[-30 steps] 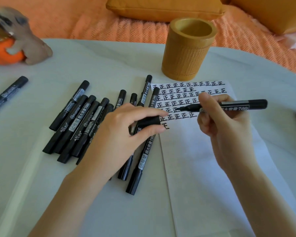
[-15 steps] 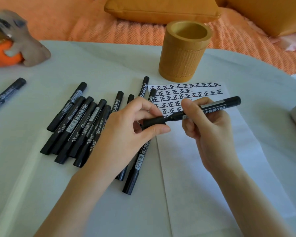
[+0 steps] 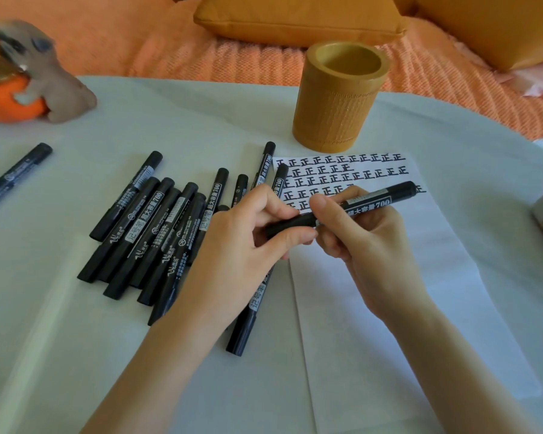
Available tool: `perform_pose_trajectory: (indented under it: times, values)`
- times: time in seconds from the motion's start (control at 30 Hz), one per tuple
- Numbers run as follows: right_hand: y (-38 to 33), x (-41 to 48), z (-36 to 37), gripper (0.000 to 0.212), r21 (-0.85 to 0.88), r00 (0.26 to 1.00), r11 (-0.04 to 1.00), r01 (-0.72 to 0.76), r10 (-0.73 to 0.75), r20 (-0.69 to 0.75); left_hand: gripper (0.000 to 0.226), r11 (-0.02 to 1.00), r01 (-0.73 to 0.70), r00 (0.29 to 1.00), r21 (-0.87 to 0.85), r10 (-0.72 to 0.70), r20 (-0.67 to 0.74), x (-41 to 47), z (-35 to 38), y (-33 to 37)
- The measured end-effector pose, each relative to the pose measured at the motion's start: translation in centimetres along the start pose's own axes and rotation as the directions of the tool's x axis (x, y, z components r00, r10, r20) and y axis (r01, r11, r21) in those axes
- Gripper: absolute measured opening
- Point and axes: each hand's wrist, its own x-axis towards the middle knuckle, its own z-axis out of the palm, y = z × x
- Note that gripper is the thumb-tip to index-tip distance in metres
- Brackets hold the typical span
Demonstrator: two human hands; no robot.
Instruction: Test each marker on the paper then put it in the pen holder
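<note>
1. Bench (image 3: pixel 170 120): pale surface that carries everything below; an orange woven cover and a mustard cushion (image 3: pixel 295 20) lie beyond its far edge.
2. Paper (image 3: pixel 373 308): white sheet lying flat on the right half of the bench, with rows of black handwritten characters across its far end.
3. Pen holder (image 3: pixel 336 98): tan cylinder, upright, mouth open upward, just beyond the far edge of the paper.
4. Loose markers (image 3: pixel 148 227): black capped markers lying side by side and partly overlapping, just left of the paper; the nearest are partly hidden by the left hand.
5. Figurine (image 3: pixel 44 73): brown animal leaning on an orange ball at the far left corner.
6. Right hand (image 3: pixel 367 245): fingers curled round the held marker's barrel, above the paper.
7. Left hand (image 3: pixel 242 245): thumb and fingers pinch the cap.
8. Held marker (image 3: pixel 370 205): black, tilted, raised over the written rows between the 2 hands.
9. Single marker (image 3: pixel 16 173): lies alone at the left edge, well apart from the group.
10. Cap (image 3: pixel 290 225): black, meets the left end of the held marker.
</note>
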Motion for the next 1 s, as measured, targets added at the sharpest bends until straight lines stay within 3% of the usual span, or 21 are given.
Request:
perform_pose_trajectory:
  times: [0.27, 0.4, 0.57, 0.63, 0.7, 0.73, 0.8, 0.87, 1.0]
  values:
    - [-0.4, -0.2, 0.2, 0.019, 0.011, 1.0, 1.0, 0.004, -0.005, 0.029, 0.023, 0.997, 0.014, 1.0, -0.072, -0.013, 0.014, -0.2, 0.0, 0.4]
    - [-0.7, -0.2, 0.4, 0.019, 0.038, 0.999, 0.999, -0.032, 0.031, 0.017, 0.02, 1.0, -0.02, 1.0, -0.016, 0.02, 0.0, 0.0, 0.0, 0.6]
    - [-1.6, -0.3, 0.4, 0.049, -0.218, 0.987, 0.963, -0.156, 0.158, -0.008, 0.016, 0.998, -0.054, 0.994, 0.01, 0.055, -0.096, 0.4, 0.0, 1.1]
    - [-1.8, -0.1, 0.0, 0.045, -0.291, 0.994, 0.955, -0.059, 0.029, -0.108, 0.013, 0.999, -0.042, 0.988, 0.014, 0.044, -0.147, 0.6, -0.3, 1.2]
    - [-2.0, 0.2, -0.6, 0.025, -0.368, 0.965, 0.917, 0.152, -0.219, -0.146, 0.012, 0.999, -0.035, 0.986, 0.013, 0.037, -0.162, 0.6, -0.7, 1.3]
    - [-2.1, 0.4, -0.8, 0.015, -0.437, 0.939, 0.859, 0.267, -0.334, -0.083, 0.012, 0.999, -0.032, 0.987, 0.017, 0.034, -0.157, 0.6, -0.7, 1.3]
    - [-1.7, 0.5, -1.0, 0.025, -0.604, 0.855, 0.651, 0.46, -0.507, 0.105, 0.013, 0.999, -0.026, 0.989, 0.04, 0.032, -0.141, 0.5, -0.8, 1.5]
    - [-0.9, 0.7, -1.0, 0.023, -0.654, 0.796, 0.522, 0.548, -0.566, 0.214, 0.016, 0.997, -0.025, 0.992, 0.07, 0.033, -0.119, 0.4, -0.7, 1.6]
    - [-0.3, 0.9, -0.6, 0.013, -0.652, 0.788, 0.494, 0.575, -0.55, 0.278, 0.027, 0.998, -0.022, 0.996, 0.05, 0.027, -0.089, 0.4, -0.9, 1.7]
